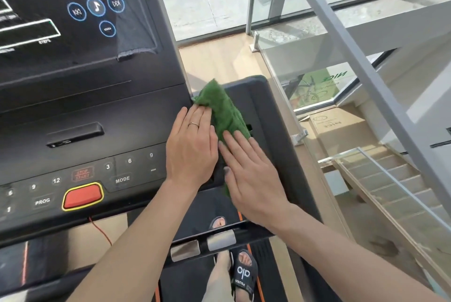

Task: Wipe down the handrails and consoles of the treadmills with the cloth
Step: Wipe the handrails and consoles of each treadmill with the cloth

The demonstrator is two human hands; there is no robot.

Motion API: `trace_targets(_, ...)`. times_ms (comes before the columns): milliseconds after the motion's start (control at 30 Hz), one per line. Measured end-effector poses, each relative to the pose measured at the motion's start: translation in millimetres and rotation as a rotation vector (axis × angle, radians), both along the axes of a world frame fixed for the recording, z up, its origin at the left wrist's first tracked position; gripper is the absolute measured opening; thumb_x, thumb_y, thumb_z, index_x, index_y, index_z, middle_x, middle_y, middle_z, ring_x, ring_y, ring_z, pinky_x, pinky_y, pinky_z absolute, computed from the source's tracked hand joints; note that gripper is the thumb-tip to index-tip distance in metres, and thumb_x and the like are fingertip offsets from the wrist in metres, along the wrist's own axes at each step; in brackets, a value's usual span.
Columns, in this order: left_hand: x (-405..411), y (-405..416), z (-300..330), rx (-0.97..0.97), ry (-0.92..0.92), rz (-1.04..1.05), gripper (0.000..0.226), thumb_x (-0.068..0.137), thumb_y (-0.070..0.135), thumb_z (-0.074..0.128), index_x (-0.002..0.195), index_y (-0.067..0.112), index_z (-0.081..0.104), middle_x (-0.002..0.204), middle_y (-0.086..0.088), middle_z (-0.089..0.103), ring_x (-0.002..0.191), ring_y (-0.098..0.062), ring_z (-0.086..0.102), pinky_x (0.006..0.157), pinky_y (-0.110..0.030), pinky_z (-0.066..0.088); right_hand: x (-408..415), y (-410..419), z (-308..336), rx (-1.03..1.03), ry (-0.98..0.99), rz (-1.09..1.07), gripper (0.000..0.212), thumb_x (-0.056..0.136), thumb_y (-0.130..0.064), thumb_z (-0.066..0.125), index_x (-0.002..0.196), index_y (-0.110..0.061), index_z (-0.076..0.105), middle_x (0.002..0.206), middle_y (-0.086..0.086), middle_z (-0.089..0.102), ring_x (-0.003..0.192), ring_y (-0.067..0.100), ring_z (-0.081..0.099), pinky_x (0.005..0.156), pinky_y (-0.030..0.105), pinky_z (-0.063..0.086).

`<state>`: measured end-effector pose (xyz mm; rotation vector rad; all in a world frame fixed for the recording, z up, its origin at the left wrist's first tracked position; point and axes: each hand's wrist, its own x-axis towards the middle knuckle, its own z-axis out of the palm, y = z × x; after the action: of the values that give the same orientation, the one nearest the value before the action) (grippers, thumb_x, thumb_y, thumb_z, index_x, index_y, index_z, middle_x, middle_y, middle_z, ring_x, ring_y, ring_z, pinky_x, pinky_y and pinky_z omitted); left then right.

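Cloth (225,111) partly hidden under both flat hands; left hand (191,147) and right hand (251,175) fingers extended, apparently pressing, not gripping.

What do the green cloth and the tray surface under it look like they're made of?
Green cloth: soft, nubby fabric, probably microfiber or terry; it bunches and creases under both flat hands.
Tray: dark, hard material with a matte, slightly sheened finish and moulded rounded corners, likely plastic.
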<state>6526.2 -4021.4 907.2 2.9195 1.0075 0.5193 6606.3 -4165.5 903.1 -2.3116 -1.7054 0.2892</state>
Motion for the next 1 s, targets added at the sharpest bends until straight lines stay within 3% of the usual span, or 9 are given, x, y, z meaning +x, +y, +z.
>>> trace_targets(200,0.6,0.4,-0.6,0.038,-0.016,0.001,0.049,0.108,0.021,0.026,0.142,-0.002,0.052,0.146,-0.016,0.055,0.141,-0.027,0.047,0.123,-0.042,0.026,28.6,33.0,-0.4,-0.004,-0.063,0.228,0.054,0.106,-0.029,0.024,0.157,-0.013,0.031,0.164,0.004,0.030,0.154,0.019,0.017,0.126,0.042,0.012)
trace_targets(400,-0.9,-2.8,-1.1,0.065,-0.030,0.024,0.045,0.108,0.019,0.034,0.144,-0.002,0.050,0.148,-0.017,0.052,0.142,-0.028,0.045,0.123,-0.042,0.025,56.9,97.6,2.5,-0.053,-0.072,0.039,0.057,0.106,-0.035,0.013,0.161,-0.020,0.017,0.169,-0.001,0.009,0.156,0.014,0.000,0.127,0.040,0.001)
trace_targets(500,-2.7,-3.2,-3.0,0.060,-0.042,0.028,0.045,0.108,0.019,0.031,0.142,-0.003,0.052,0.146,-0.018,0.054,0.141,-0.029,0.046,0.123,-0.042,0.025,30.7,60.5,0.9,-0.025,-0.030,0.037,0.059,0.104,-0.033,0.014,0.160,-0.018,0.022,0.169,0.000,0.013,0.156,0.017,0.004,0.127,0.041,0.006)
trace_targets(633,-0.5,-0.1,3.7,0.000,-0.128,0.097,0.045,0.107,0.017,0.030,0.139,-0.003,0.055,0.142,-0.016,0.058,0.139,-0.029,0.048,0.124,-0.040,0.023,5.0,-7.7,0.1,-0.026,-0.029,0.189,0.056,0.104,-0.028,0.025,0.158,-0.017,0.029,0.167,0.000,0.019,0.156,0.019,0.008,0.127,0.043,0.010)
trace_targets(833,11.8,-4.5,6.4,-0.105,-0.152,0.148,0.050,0.106,0.022,0.025,0.142,0.000,0.052,0.147,-0.014,0.054,0.143,-0.025,0.043,0.125,-0.039,0.020,28.8,9.7,0.3,-0.051,-0.139,0.363,0.055,0.105,-0.030,0.025,0.157,-0.013,0.030,0.166,0.006,0.025,0.155,0.023,0.016,0.126,0.045,0.012)
trace_targets(1000,21.0,-16.6,7.3,-0.103,-0.139,0.151,0.051,0.106,0.023,0.026,0.145,-0.001,0.049,0.150,-0.015,0.051,0.144,-0.026,0.042,0.125,-0.040,0.019,86.6,80.5,7.5,-0.100,-0.193,0.154,0.057,0.107,-0.037,0.014,0.161,-0.021,0.016,0.169,-0.001,0.010,0.156,0.016,0.004,0.127,0.042,0.001)
